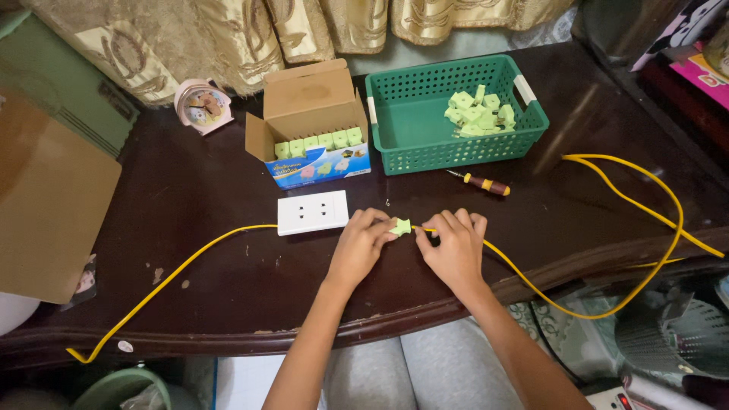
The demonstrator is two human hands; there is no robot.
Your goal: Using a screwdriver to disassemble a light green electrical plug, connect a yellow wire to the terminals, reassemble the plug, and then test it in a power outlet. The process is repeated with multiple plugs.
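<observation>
Head view, read from left to right. A yellow cable [175, 269] runs from the table edge up to a white twin-outlet socket block [312, 212], which lies flat on the dark wooden table [228, 304] just left of the grip. The left hand [357, 247] closes its fingertips on a pale green plug [400, 226], held just above the tabletop between the two hands. The right hand [454, 247] pinches the second yellow cable [607, 228] where it enters the plug; whether the conductors are seated inside is hidden by the fingers. Beyond the grip stand an open cardboard box of green plugs [315, 144] and a green plastic basket [395, 133] holding more loose ones. A small screwdriver [481, 182] with a dark red and yellow handle lies just beyond the right hand, within easy reach. A pink alarm clock [201, 105] sits far left of the box.

Judgement on technique: the plug is best kept steady in the left fingertips while the right hand holds the cable in line with the plug's entry, the slack loop at right left free so it does not pull on the joint.
</observation>
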